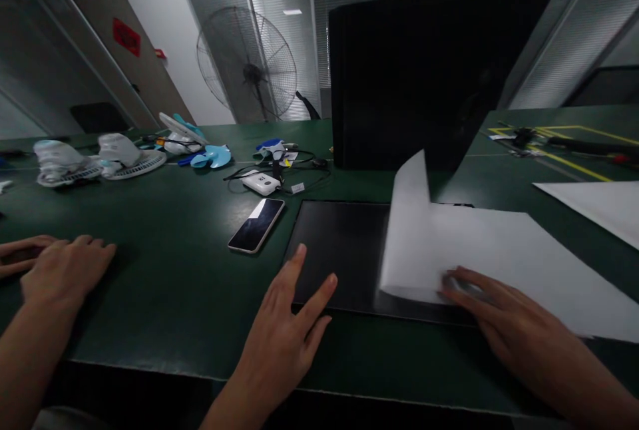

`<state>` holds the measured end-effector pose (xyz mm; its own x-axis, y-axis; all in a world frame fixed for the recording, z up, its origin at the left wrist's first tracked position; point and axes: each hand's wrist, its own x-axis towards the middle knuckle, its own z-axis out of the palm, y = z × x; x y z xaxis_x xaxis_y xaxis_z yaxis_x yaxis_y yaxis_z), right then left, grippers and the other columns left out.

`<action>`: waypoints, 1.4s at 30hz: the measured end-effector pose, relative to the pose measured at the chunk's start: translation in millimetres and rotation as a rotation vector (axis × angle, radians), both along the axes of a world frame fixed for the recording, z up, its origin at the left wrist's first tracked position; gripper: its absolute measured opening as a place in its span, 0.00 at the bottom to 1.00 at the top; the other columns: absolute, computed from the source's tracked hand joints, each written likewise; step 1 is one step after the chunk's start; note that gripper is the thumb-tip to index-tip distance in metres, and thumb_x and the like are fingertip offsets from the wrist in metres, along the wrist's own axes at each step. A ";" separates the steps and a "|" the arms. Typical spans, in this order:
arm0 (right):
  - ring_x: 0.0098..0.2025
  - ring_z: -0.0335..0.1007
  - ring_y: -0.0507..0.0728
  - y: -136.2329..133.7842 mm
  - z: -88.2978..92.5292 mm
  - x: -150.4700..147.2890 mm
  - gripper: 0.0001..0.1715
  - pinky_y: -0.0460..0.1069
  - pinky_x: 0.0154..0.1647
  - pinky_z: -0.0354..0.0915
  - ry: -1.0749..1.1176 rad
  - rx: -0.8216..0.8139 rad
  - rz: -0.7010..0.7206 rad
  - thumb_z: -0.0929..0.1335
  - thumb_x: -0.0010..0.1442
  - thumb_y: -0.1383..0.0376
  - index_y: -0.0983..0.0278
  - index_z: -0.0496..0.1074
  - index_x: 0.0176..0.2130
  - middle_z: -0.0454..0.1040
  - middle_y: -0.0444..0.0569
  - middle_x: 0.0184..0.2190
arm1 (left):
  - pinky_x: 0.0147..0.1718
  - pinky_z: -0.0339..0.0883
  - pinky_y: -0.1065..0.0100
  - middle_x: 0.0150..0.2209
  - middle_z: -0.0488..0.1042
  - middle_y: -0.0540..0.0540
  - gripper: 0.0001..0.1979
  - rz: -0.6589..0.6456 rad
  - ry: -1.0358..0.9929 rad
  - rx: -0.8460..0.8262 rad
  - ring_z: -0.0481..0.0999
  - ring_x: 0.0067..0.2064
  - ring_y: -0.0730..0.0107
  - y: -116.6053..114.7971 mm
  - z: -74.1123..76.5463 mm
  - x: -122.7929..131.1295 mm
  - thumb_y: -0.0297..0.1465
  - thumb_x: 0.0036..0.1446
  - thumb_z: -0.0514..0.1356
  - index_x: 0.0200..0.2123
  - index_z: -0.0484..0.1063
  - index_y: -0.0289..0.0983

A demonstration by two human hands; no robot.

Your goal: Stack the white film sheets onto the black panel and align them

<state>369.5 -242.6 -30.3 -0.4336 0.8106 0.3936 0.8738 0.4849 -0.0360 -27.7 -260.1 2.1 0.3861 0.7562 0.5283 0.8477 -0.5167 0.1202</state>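
Note:
My left hand (pixel 292 330) hovers at the lower left edge of a flat black panel (pixel 339 243), its fingers spread and nothing in them. On the right, my right hand (pixel 504 323) is closed round a small grey rounded object (pixel 464 285), blurred by motion and too unclear to name. It lies at the lower edge of a white sheet (pixel 479 237), which covers the panel's right part. The sheet's left part (pixel 409 230) curls upward. A phone (pixel 256 225) rests left of the panel.
Behind the panel stands a large black board or box (pixel 409 84). White fans (pixel 122 156), blue blades (pixel 212 156) and a white device with cables (pixel 261 182) lie at the back left. Another person's hands (pixel 67 267) rest at the far left. More white paper (pixel 599 204) is at right.

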 end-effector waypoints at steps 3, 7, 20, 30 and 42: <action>0.60 0.69 0.60 -0.2 8.9 -30.9 0.28 0.62 0.53 0.77 -0.122 0.110 0.056 0.61 0.67 0.59 0.43 0.67 0.64 0.64 0.38 0.65 | 0.65 0.57 0.34 0.77 0.23 0.47 0.47 0.010 0.010 0.091 0.43 0.75 0.35 -9.0 -0.4 0.8 0.30 0.61 0.67 0.72 0.42 0.65; 0.65 0.64 0.59 2.2 14.8 -39.6 0.27 0.63 0.58 0.74 -0.152 0.107 0.130 0.61 0.69 0.59 0.44 0.66 0.65 0.62 0.36 0.66 | 0.66 0.43 0.26 0.77 0.26 0.50 0.39 0.126 0.080 0.062 0.42 0.75 0.32 -9.2 1.0 4.8 0.36 0.59 0.69 0.69 0.56 0.65; 0.72 0.51 0.64 10.0 -4.8 30.2 0.37 0.71 0.67 0.58 -0.151 -0.086 -0.069 0.60 0.69 0.46 0.42 0.47 0.73 0.49 0.41 0.72 | 0.66 0.53 0.33 0.71 0.60 0.35 0.30 0.368 0.091 -0.152 0.59 0.71 0.39 3.5 -7.1 0.5 0.54 0.59 0.61 0.57 0.75 0.42; 0.74 0.40 0.62 16.8 -10.8 78.2 0.38 0.66 0.74 0.40 -0.123 -0.300 -0.240 0.56 0.70 0.44 0.45 0.46 0.74 0.44 0.42 0.74 | 0.68 0.51 0.33 0.64 0.70 0.36 0.32 0.377 0.123 -0.196 0.66 0.68 0.43 7.9 -6.8 0.4 0.56 0.60 0.58 0.57 0.74 0.40; 0.74 0.42 0.62 26.2 -6.0 105.9 0.37 0.63 0.74 0.43 0.026 -0.360 -0.270 0.56 0.69 0.43 0.43 0.50 0.73 0.47 0.41 0.73 | 0.66 0.59 0.38 0.66 0.67 0.36 0.36 0.324 0.127 -0.156 0.64 0.69 0.44 8.1 -11.2 -3.2 0.55 0.61 0.57 0.65 0.67 0.41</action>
<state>475.4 -216.4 -36.2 -0.1815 0.9806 0.0735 0.9638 0.1922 -0.1846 -30.8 -251.9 -9.2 0.1693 0.9172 0.3607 0.9773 -0.2036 0.0592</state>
